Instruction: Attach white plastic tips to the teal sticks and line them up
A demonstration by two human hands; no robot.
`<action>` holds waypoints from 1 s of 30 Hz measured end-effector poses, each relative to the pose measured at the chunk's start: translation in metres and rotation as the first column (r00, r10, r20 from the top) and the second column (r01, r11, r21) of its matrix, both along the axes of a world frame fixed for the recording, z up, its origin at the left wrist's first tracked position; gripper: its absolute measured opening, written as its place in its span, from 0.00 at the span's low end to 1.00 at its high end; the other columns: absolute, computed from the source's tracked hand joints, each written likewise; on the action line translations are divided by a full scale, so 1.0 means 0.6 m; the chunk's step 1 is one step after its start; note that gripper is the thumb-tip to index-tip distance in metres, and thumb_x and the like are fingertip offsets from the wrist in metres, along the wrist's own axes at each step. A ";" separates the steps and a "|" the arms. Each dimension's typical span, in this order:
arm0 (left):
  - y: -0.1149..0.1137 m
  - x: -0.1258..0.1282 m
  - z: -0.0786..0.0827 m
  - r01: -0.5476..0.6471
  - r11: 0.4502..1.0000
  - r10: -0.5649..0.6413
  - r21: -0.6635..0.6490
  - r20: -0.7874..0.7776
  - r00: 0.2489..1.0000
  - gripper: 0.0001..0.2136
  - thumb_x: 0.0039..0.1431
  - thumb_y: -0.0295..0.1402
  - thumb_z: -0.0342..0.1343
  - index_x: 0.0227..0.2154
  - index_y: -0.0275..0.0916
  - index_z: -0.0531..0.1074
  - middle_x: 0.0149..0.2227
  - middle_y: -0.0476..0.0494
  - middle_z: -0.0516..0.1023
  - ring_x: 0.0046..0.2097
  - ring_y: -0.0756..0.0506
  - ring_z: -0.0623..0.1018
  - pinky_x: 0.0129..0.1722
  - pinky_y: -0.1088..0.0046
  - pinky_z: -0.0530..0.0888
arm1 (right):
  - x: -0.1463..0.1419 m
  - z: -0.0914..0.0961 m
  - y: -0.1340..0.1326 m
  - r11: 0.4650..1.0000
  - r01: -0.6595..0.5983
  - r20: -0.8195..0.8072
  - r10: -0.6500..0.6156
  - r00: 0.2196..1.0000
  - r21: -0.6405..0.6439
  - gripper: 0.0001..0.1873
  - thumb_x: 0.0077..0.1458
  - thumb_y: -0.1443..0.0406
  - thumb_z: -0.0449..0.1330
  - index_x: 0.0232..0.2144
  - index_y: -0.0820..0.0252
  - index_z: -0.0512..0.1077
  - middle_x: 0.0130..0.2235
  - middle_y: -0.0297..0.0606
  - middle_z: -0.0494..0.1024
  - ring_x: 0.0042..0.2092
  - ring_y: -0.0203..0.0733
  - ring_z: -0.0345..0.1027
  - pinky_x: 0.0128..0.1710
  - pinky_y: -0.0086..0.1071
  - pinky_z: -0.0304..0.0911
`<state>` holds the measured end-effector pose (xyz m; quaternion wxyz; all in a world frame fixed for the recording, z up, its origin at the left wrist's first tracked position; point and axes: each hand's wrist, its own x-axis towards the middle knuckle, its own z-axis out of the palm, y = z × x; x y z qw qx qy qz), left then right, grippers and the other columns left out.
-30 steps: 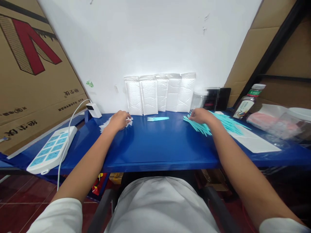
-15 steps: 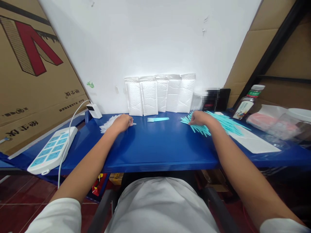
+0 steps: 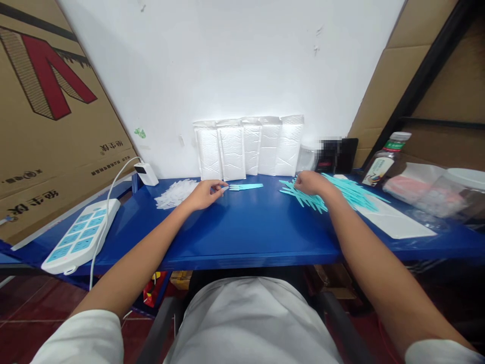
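Note:
My left hand (image 3: 206,192) is closed in a pinch on a small clear plastic sleeve, just right of a pile of clear sleeves (image 3: 175,192) on the blue table (image 3: 246,227). Its fingertips are close to two turquoise forks (image 3: 245,186) lying together at the table's back middle. My right hand (image 3: 308,182) rests with curled fingers on the left end of a spread heap of turquoise forks (image 3: 341,192); what its fingers hold is hidden.
White bubble mailers (image 3: 250,147) lean on the wall behind. A white power strip (image 3: 81,235) and charger (image 3: 146,173) lie at left by a big cardboard box (image 3: 49,111). A bottle (image 3: 384,161), white envelope (image 3: 394,222) and plastic jars (image 3: 450,194) crowd the right.
My left hand has left the sleeve pile and moved right toward the two forks, carrying a clear sleeve. My right hand stayed on the fork heap, shifting slightly.

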<state>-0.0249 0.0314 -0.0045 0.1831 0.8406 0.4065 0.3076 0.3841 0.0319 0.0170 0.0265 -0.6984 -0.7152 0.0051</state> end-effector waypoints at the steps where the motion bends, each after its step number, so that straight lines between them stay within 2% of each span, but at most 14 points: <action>1: 0.002 0.000 -0.001 0.023 0.999 -0.022 -0.022 0.036 0.999 0.23 0.66 0.51 0.57 0.54 0.38 0.79 0.37 0.42 0.83 0.38 0.42 0.80 0.42 0.65 0.76 | 0.000 0.000 0.001 0.998 -0.008 -0.037 0.010 0.999 0.055 0.10 0.61 0.63 0.60 0.35 0.64 0.79 0.38 0.53 0.83 0.40 0.51 0.77 0.36 0.34 0.60; 4: 0.009 0.002 -0.005 0.100 0.989 -0.082 -0.107 0.163 0.983 0.28 0.67 0.55 0.55 0.55 0.37 0.76 0.36 0.42 0.81 0.38 0.43 0.80 0.41 0.65 0.78 | -0.007 0.000 0.000 0.974 -0.044 -0.271 0.106 0.957 0.224 0.09 0.67 0.62 0.55 0.42 0.61 0.73 0.41 0.50 0.84 0.43 0.50 0.76 0.39 0.35 0.63; 6: 0.012 0.004 -0.006 0.124 0.979 -0.084 -0.161 0.238 0.968 0.28 0.65 0.58 0.57 0.51 0.36 0.76 0.35 0.42 0.81 0.37 0.44 0.81 0.40 0.66 0.78 | -0.019 -0.001 -0.001 0.956 -0.096 -0.439 0.216 0.872 0.278 0.06 0.70 0.63 0.54 0.43 0.58 0.68 0.39 0.45 0.84 0.42 0.47 0.77 0.41 0.34 0.64; 9: 0.012 0.007 -0.007 0.133 0.962 -0.050 -0.237 0.327 0.944 0.26 0.62 0.58 0.60 0.43 0.37 0.74 0.37 0.39 0.83 0.39 0.43 0.83 0.40 0.66 0.79 | -0.040 -0.009 -0.002 0.930 -0.183 -0.573 0.342 0.744 0.318 0.04 0.71 0.63 0.52 0.40 0.55 0.63 0.33 0.38 0.81 0.36 0.42 0.75 0.39 0.33 0.65; 14: 0.004 0.012 -0.004 0.165 0.915 0.010 -0.369 0.427 0.904 0.24 0.61 0.57 0.63 0.38 0.39 0.68 0.44 0.33 0.86 0.43 0.39 0.85 0.42 0.61 0.80 | -0.068 -0.033 0.004 0.895 -0.260 -0.659 0.444 0.607 0.363 0.04 0.69 0.62 0.54 0.40 0.55 0.62 0.33 0.34 0.76 0.30 0.39 0.72 0.33 0.33 0.65; 17: 0.000 0.013 -0.003 0.131 0.930 0.026 -0.344 0.416 0.909 0.25 0.59 0.58 0.65 0.38 0.38 0.72 0.43 0.32 0.86 0.43 0.39 0.85 0.41 0.63 0.80 | -0.082 -0.038 0.000 0.887 -0.304 -0.704 0.462 0.540 0.349 0.06 0.68 0.59 0.55 0.40 0.56 0.65 0.33 0.34 0.76 0.28 0.37 0.70 0.30 0.32 0.64; 21: -0.001 0.017 -0.009 0.068 0.963 0.029 -0.261 0.352 0.935 0.25 0.55 0.57 0.68 0.37 0.36 0.81 0.39 0.35 0.86 0.41 0.41 0.83 0.39 0.66 0.79 | -0.100 -0.030 -0.017 0.879 -0.379 -0.762 0.452 0.464 0.290 0.12 0.65 0.55 0.60 0.40 0.57 0.69 0.33 0.38 0.79 0.27 0.37 0.67 0.27 0.32 0.63; 25: -0.006 0.025 -0.013 0.013 0.953 0.114 -0.304 0.395 0.912 0.25 0.51 0.56 0.71 0.37 0.36 0.83 0.34 0.38 0.85 0.36 0.42 0.82 0.37 0.66 0.78 | -0.114 -0.021 -0.032 0.872 -0.420 -0.779 0.439 0.447 0.251 0.16 0.61 0.52 0.63 0.39 0.59 0.72 0.33 0.40 0.81 0.27 0.37 0.67 0.27 0.31 0.63; 30: -0.014 0.032 -0.012 0.054 0.910 0.153 -0.410 0.453 0.878 0.23 0.51 0.52 0.73 0.38 0.36 0.83 0.40 0.34 0.86 0.40 0.41 0.84 0.39 0.67 0.78 | -0.123 -0.027 -0.031 0.852 -0.450 -0.768 0.471 0.434 0.268 0.15 0.57 0.54 0.67 0.39 0.60 0.74 0.32 0.37 0.79 0.34 0.41 0.73 0.36 0.33 0.66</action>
